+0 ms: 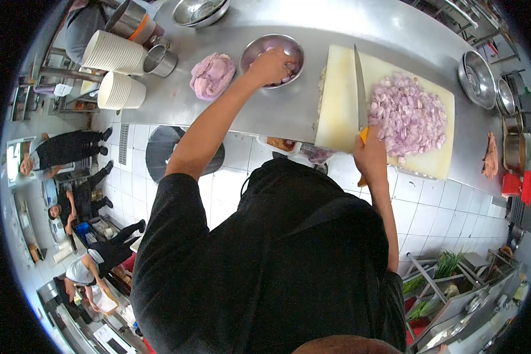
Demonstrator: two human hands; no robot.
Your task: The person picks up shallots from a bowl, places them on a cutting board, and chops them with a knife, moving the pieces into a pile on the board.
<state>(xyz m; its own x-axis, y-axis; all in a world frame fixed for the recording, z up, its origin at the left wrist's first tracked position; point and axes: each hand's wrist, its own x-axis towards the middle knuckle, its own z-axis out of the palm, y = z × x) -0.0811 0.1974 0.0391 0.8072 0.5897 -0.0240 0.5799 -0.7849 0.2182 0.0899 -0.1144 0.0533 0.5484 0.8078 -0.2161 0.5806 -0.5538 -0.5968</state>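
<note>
The table point(289, 112) carries 1 cutting board point(339, 112), 1 knife point(360, 88), 1 pile of chopped onion point(408, 115), 2 stacks of white bowls point(113, 53), and 1 pink cloth point(211, 75).

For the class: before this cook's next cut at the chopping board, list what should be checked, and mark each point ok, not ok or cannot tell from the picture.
1. Knife held firmly: right hand closed on the yellow handle, blade flat on the board. Ok.
2. Left hand away from the blade: it is in the steel bowl, apart from the knife. Ok.
3. Free space on the cutting board: the left part is bare. Ok.
4. Chopped shallots heaped clear of the blade: they lie right beside it. Cannot tell.
5. Board fully on the counter: its near edge overhangs. Not ok.
</note>
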